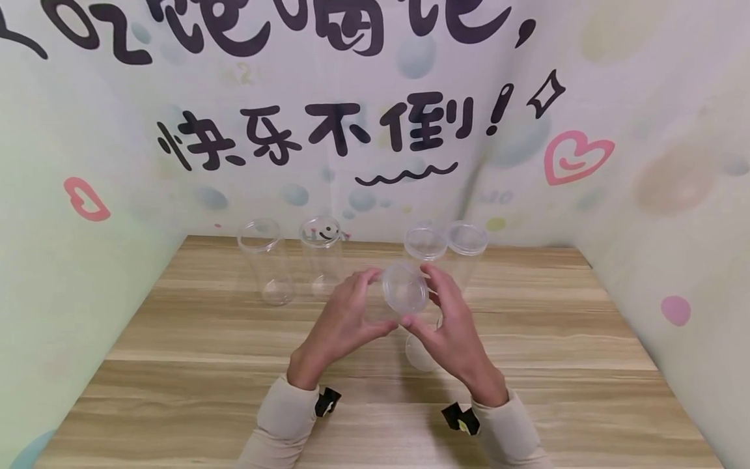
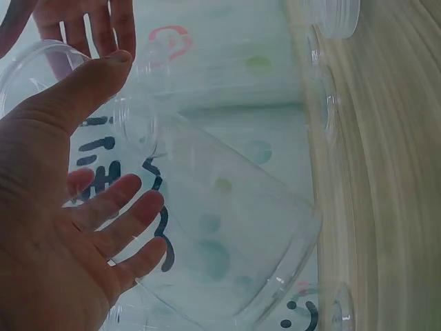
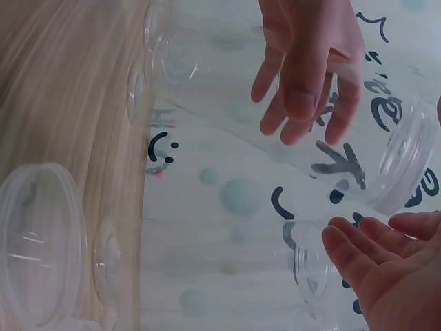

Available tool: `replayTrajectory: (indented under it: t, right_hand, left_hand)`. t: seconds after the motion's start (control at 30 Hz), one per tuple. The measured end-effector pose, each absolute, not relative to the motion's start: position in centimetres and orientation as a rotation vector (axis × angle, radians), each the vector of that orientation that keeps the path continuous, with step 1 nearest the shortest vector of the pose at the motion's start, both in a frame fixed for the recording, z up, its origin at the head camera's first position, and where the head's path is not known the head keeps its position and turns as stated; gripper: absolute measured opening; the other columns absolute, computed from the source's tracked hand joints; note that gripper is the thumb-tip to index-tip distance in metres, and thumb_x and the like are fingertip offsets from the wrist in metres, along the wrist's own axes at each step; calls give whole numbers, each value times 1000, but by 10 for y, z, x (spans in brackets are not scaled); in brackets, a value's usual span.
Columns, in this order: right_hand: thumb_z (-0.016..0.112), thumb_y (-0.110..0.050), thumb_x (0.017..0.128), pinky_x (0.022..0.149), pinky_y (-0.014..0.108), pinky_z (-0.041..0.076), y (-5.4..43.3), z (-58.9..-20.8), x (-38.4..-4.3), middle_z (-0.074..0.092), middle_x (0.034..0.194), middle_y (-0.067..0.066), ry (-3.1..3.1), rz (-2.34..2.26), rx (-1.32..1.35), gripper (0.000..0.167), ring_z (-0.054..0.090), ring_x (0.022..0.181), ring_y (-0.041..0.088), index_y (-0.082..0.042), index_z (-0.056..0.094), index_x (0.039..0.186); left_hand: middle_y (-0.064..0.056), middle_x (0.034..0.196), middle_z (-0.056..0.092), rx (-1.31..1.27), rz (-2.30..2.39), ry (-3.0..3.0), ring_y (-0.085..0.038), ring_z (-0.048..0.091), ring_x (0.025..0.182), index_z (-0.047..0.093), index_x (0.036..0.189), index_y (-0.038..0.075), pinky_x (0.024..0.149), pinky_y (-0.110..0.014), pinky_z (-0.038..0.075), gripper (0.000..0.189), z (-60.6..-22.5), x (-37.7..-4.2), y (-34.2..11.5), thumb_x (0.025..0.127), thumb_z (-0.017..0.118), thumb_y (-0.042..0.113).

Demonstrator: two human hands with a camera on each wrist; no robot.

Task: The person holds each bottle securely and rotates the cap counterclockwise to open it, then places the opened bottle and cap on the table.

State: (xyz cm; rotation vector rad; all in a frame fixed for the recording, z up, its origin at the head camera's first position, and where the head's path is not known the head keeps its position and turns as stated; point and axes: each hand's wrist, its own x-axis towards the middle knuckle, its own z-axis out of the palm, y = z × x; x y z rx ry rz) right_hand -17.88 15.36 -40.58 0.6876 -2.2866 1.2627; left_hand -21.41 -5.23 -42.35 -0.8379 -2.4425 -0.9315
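Observation:
In the head view a clear plastic jar (image 1: 377,303) is held tilted above the table, its lidded end towards me. My left hand (image 1: 346,312) grips the jar's body, thumb on the near side and fingers on the far side. My right hand (image 1: 448,326) has thumb and fingers around the rim of the whitish lid (image 1: 405,288). In the right wrist view the lid's ridged edge (image 3: 403,162) lies between the right thumb and fingers. Beneath the right hand a loose clear round lid (image 1: 420,353) lies on the table, partly hidden.
Two clear jars (image 1: 278,290) stand upright at the back left of the wooden table (image 1: 205,391). Two more jars with lids (image 1: 467,238) stand close together at the back right. Behind the table hangs a printed cloth (image 1: 281,189); further cloth walls flank it.

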Motion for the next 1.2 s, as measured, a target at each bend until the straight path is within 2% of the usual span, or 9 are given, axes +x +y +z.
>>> replayTrajectory:
  t: [0.17,0.3,0.6,0.7,0.77,0.93,1.03,1.2]
  right_hand:
    - [87,-23,76,85,45,56,148,-406,-176,52,137,16,-2284,1164,635,84,54,121,28,2,44,143]
    - [89,-18,71,87,47,54,146,-406,-176,56,131,16,-2261,1132,605,82,57,117,28,3,49,139]
    - [88,-13,72,91,53,50,146,-405,-174,58,131,12,-2226,1144,612,77,57,119,26,-1,52,139]
    - [88,-10,71,93,48,51,146,-404,-173,58,133,12,-2205,1150,630,77,58,119,25,-4,54,139]
    - [88,-9,70,95,38,51,147,-405,-173,58,134,12,-2190,1150,646,77,57,120,26,-5,55,139]
    - [88,-5,67,102,18,40,147,-405,-173,57,135,14,-2152,1168,710,78,54,125,30,-3,56,138]
    - [89,-4,67,106,19,38,148,-403,-173,56,136,15,-2158,1202,754,78,50,128,31,-2,56,137]
    - [88,-7,70,106,25,40,150,-401,-172,54,140,14,-2204,1231,781,76,48,131,28,-2,55,138]
  left_hand:
    - [-11,127,61,-875,-830,-2453,-26,58,119,49,135,1,95,-48,49,82,-424,-212,-48,77,80,51]
    - [-11,127,61,-885,-793,-2454,-27,59,119,49,135,2,94,-47,49,82,-425,-211,-48,76,82,49]
    - [-9,127,60,-940,-835,-2447,-26,59,118,49,136,0,95,-47,49,85,-425,-210,-49,72,88,41]
    - [-9,127,60,-952,-847,-2451,-26,59,117,49,136,0,95,-46,49,85,-424,-210,-50,72,88,40]
    - [-9,126,60,-961,-856,-2456,-25,59,117,48,137,1,96,-46,49,84,-423,-209,-50,73,87,41]
    - [-8,128,60,-990,-912,-2484,-24,58,119,45,139,5,98,-47,48,82,-422,-209,-53,77,83,42]
    - [-8,130,60,-1004,-941,-2499,-23,57,120,44,141,6,99,-48,47,82,-421,-209,-55,77,82,43]
    - [-7,130,60,-1024,-960,-2507,-23,57,121,44,141,6,101,-48,46,83,-420,-209,-58,76,84,40]
